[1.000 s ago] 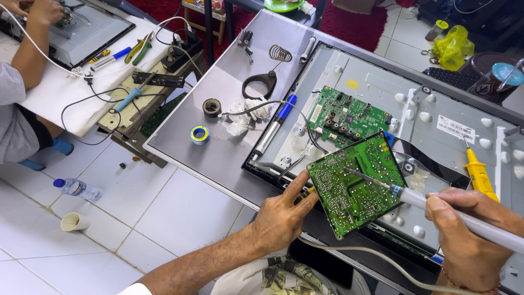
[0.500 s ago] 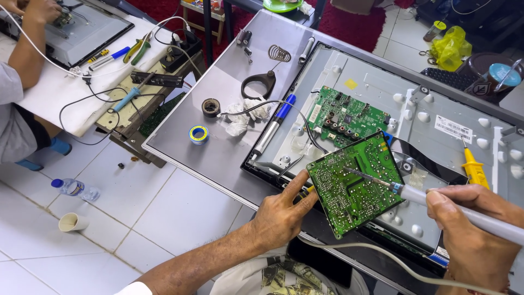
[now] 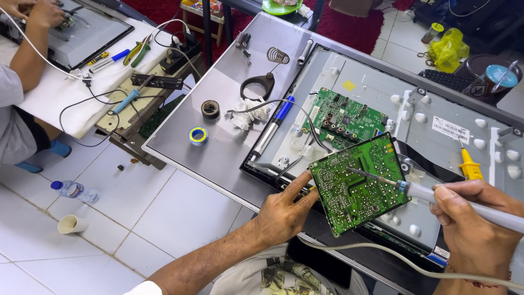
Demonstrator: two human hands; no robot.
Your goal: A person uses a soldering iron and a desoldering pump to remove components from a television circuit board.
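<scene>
Circuit board (image 3: 357,183) unmoved — left hand (image 3: 284,210) steadies its edge, right hand (image 3: 469,221) keeps its grip around the soldering iron (image 3: 436,192).

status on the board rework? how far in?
Done: the green circuit board is lifted off the opened TV back panel, solder side up. In hand: the left hand props the board's edge; the right hand holds a soldering iron, tip on the board. Left: a second green board sits mounted in the panel; the lifted board is not refitted.
</scene>
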